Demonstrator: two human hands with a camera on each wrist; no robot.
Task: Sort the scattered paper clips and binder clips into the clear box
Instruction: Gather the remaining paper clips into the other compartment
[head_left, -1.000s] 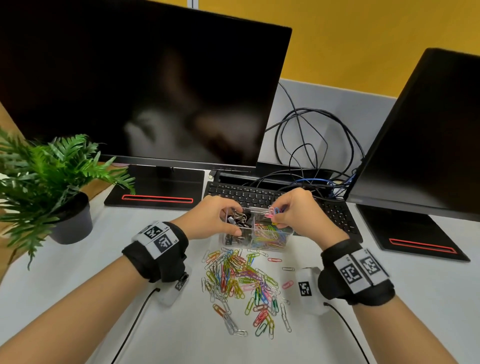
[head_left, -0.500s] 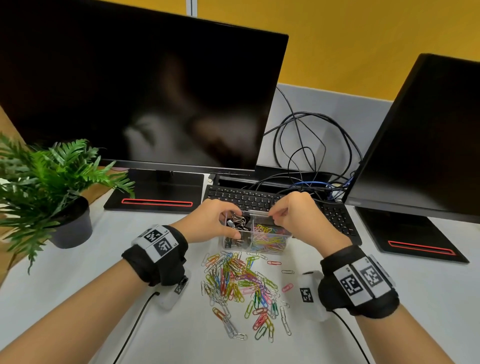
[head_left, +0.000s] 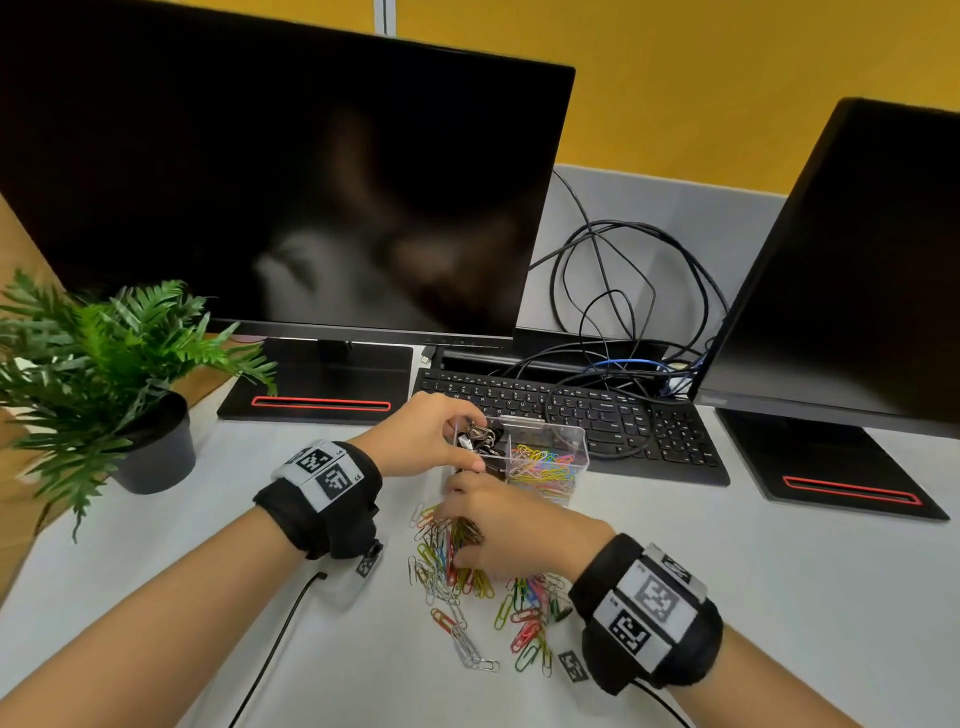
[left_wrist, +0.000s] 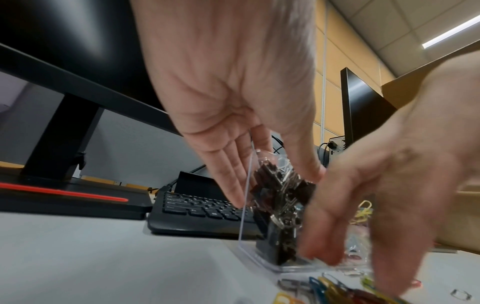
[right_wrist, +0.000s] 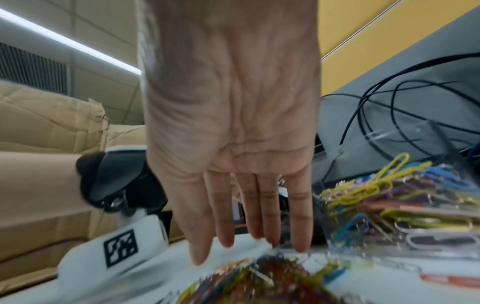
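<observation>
A clear box (head_left: 581, 457) stands in front of the keyboard. Its left compartment holds black binder clips (head_left: 480, 439) and its right one holds coloured paper clips (head_left: 543, 467). My left hand (head_left: 462, 441) grips the box's left end, fingers on the far wall and thumb on the near wall; the left wrist view shows those fingers (left_wrist: 233, 176) along the clear wall (left_wrist: 245, 205). My right hand (head_left: 452, 535) reaches down with straight fingers (right_wrist: 259, 226) onto the loose paper clip pile (head_left: 467, 577), and the fingertips touch the clips (right_wrist: 259, 277).
A black keyboard (head_left: 571, 410) lies right behind the box, under tangled cables (head_left: 623, 291). Two dark monitors (head_left: 260, 182) (head_left: 857, 286) stand at the back. A potted plant (head_left: 130, 389) sits at the left. White tabletop stretches to the right of the pile.
My right hand has left the top of the box and come down and towards me onto the loose pile. My left hand has stayed on the box.
</observation>
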